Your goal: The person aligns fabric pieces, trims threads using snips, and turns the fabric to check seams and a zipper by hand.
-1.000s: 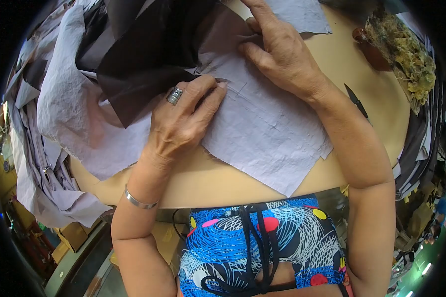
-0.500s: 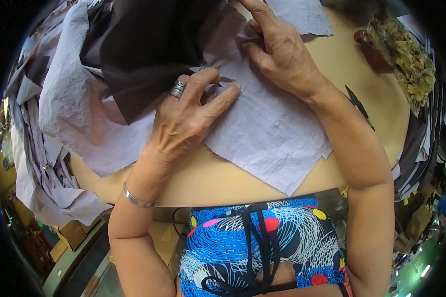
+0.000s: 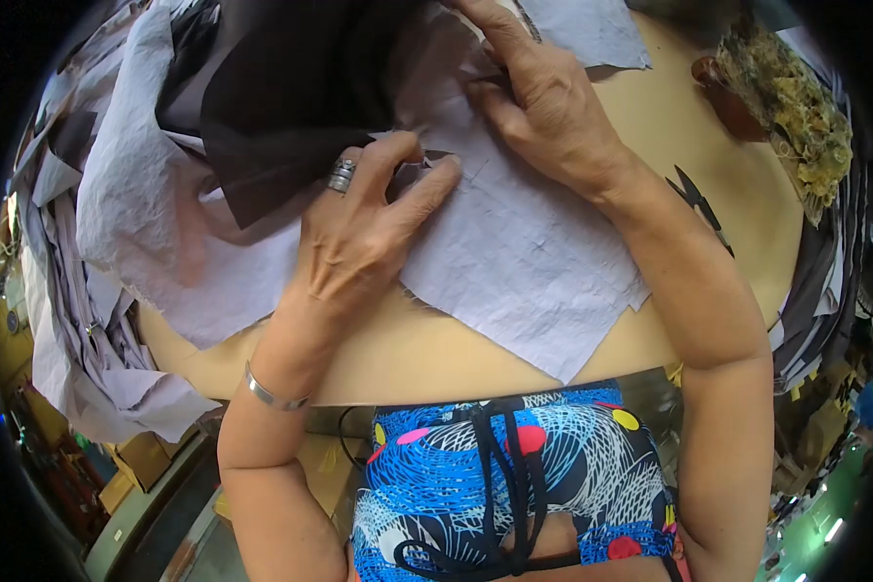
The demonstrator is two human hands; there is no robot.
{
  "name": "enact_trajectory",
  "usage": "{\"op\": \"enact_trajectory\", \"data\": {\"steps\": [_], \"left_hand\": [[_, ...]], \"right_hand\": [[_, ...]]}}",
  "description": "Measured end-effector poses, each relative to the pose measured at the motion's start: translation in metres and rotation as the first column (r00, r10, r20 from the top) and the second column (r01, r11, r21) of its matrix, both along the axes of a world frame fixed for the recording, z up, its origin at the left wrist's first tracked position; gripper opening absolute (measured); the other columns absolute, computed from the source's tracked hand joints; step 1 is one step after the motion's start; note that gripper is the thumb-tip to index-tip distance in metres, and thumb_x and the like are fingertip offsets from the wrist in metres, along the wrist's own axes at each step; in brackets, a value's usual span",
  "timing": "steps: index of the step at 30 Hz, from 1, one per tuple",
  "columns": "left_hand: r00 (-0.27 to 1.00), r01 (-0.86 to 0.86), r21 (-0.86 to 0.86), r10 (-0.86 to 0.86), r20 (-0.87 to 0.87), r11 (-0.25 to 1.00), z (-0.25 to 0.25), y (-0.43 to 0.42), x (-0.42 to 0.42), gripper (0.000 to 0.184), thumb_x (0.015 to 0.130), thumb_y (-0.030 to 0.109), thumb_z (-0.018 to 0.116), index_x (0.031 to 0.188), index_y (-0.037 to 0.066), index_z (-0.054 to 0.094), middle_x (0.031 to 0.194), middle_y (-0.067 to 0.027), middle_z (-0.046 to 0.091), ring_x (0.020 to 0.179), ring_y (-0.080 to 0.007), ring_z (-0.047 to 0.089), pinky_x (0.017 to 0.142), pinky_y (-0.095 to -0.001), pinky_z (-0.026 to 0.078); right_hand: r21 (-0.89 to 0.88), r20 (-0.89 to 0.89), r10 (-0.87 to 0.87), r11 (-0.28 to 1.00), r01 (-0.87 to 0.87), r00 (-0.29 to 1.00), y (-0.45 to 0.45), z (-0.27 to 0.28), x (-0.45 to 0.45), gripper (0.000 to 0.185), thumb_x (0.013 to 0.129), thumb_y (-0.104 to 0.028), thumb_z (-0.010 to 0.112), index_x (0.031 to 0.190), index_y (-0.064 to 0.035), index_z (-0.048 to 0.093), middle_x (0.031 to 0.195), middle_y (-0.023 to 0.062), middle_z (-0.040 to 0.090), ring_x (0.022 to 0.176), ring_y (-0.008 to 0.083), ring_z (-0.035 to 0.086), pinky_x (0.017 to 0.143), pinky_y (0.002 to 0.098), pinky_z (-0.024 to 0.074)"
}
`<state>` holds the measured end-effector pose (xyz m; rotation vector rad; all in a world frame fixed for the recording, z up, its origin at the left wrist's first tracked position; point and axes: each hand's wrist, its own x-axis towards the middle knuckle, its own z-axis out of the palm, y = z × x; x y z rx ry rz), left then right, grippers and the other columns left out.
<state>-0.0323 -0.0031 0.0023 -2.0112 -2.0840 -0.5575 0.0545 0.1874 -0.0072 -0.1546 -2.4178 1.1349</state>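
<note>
My left hand [image 3: 359, 218], with a ring and a bracelet, is closed on a fold of lilac cloth [image 3: 533, 272] at its upper left edge, thumb and index finger close together. A dark brown cloth [image 3: 291, 107] lies just beyond it and partly over the lilac fabric. My right hand [image 3: 558, 116] rests on the upper part of the lilac cloth, its index finger stretched toward the top edge of the view and its thumb apart. Its other fingers are partly hidden. Another lilac piece [image 3: 213, 281] lies under and left of my left hand.
Black thread snips [image 3: 700, 209] lie on the yellowish table [image 3: 359, 369] beside my right forearm. Piled cloth [image 3: 97, 320] hangs over the left edge, and more fabric [image 3: 834, 281] hangs at the right. A dried, tangled yellowish clump [image 3: 795, 116] sits at the upper right by a reddish-brown object [image 3: 732, 102].
Both hands have shifted slightly to the left and up. The near corner of the dark cloth has moved a little left and up, while the lilac cloth stays nearly in place.
</note>
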Motion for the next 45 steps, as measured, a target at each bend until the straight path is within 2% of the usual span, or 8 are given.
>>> {"op": "enact_trajectory", "data": {"steps": [4, 8, 12, 17, 20, 23, 31, 45], "left_hand": [[0.984, -0.091, 0.089, 0.076, 0.158, 0.992, -0.006, 0.000, 0.004, 0.034, 0.067, -0.004, 0.068, 0.099, 0.007, 0.062, 0.100, -0.0090, 0.054, 0.083, -0.0252, 0.060, 0.068, -0.0339, 0.052], [0.931, -0.181, 0.134, 0.125, 0.343, 0.974, -0.007, 0.000, 0.004, 0.033, 0.069, -0.005, 0.068, 0.098, 0.005, 0.056, 0.102, -0.0108, 0.055, 0.087, -0.0268, 0.060, 0.072, -0.0346, 0.051], [0.906, -0.198, 0.156, 0.120, 0.407, 0.968, -0.008, 0.002, 0.000, 0.040, 0.069, -0.003, 0.069, 0.104, 0.005, 0.051, 0.104, -0.0118, 0.056, 0.089, -0.0292, 0.059, 0.077, -0.0354, 0.049], [0.888, -0.242, 0.146, 0.158, 0.433, 0.959, -0.010, 0.000, 0.001, 0.045, 0.069, -0.001, 0.070, 0.109, 0.006, 0.050, 0.104, -0.0109, 0.057, 0.091, -0.0293, 0.058, 0.079, -0.0349, 0.048], [0.888, -0.233, 0.152, 0.147, 0.436, 0.960, -0.012, 0.000, -0.001, 0.048, 0.069, 0.000, 0.071, 0.111, 0.006, 0.050, 0.105, -0.0105, 0.057, 0.093, -0.0292, 0.058, 0.080, -0.0351, 0.047], [0.890, -0.244, 0.130, 0.168, 0.424, 0.961, -0.010, 0.000, 0.001, 0.050, 0.068, 0.002, 0.073, 0.113, 0.007, 0.050, 0.108, -0.0104, 0.057, 0.097, -0.0297, 0.057, 0.084, -0.0361, 0.046], [0.862, -0.288, 0.084, 0.220, 0.457, 0.954, -0.006, -0.001, -0.003, 0.064, 0.067, 0.007, 0.078, 0.125, 0.008, 0.050, 0.122, -0.0100, 0.055, 0.107, -0.0246, 0.054, 0.085, -0.0330, 0.048], [0.829, -0.289, 0.118, 0.186, 0.527, 0.950, -0.010, 0.001, -0.004, 0.081, 0.065, 0.008, 0.077, 0.137, 0.009, 0.040, 0.113, -0.0091, 0.059, 0.105, -0.0271, 0.056, 0.095, -0.0363, 0.042]], "right_hand": [[0.343, -0.316, -0.169, 0.897, 0.279, 0.933, -0.002, 0.007, 0.007, 0.043, 0.077, -0.001, 0.063, 0.117, -0.0054, 0.050, 0.095, 0.0111, 0.061, 0.088, 0.0284, 0.059, 0.080, 0.0373, 0.0475], [-0.030, -0.075, 0.070, 0.997, -0.072, 0.995, -0.029, 0.014, 0.023, 0.025, 0.072, 0.003, 0.057, 0.097, -0.0009, 0.055, 0.092, 0.0161, 0.058, 0.083, 0.0362, 0.058, 0.074, 0.0419, 0.0479], [0.160, 0.026, 0.104, 0.981, -0.107, 0.994, -0.029, 0.011, 0.040, 0.028, 0.074, 0.002, 0.058, 0.101, -0.0019, 0.057, 0.093, 0.0151, 0.059, 0.082, 0.0348, 0.058, 0.074, 0.0417, 0.0480], [0.654, 0.299, -0.385, 0.749, 0.106, 0.873, -0.004, 0.054, 0.122, 0.033, 0.076, -0.005, 0.063, 0.109, -0.0035, 0.057, 0.091, 0.0137, 0.060, 0.081, 0.0311, 0.058, 0.072, 0.0392, 0.0475], [0.631, 0.316, -0.493, 0.747, 0.208, 0.810, 0.008, 0.042, 0.164, 0.032, 0.078, -0.007, 0.065, 0.109, -0.0021, 0.058, 0.091, 0.0133, 0.060, 0.082, 0.0290, 0.059, 0.073, 0.0362, 0.0470], [0.169, 0.453, -0.485, 0.870, 0.463, 0.748, 0.009, 0.027, 0.179, 0.028, 0.078, -0.006, 0.066, 0.105, 0.0002, 0.059, 0.092, 0.0140, 0.059, 0.083, 0.0273, 0.060, 0.073, 0.0347, 0.0466], [0.080, 0.169, -0.166, 0.985, 0.154, 0.972, -0.019, 0.045, 0.109, 0.025, 0.083, -0.001, 0.060, 0.108, -0.0017, 0.059, 0.096, 0.0150, 0.059, 0.080, 0.0317, 0.060, 0.072, 0.0353, 0.0498], [0.757, 0.227, -0.150, 0.649, -0.077, 0.962, -0.055, 0.038, 0.030, 0.041, 0.074, -0.005, 0.059, 0.115, -0.0010, 0.057, 0.085, 0.0080, 0.055, 0.063, 0.0225, 0.060, 0.059, 0.0310, 0.0499]]}}
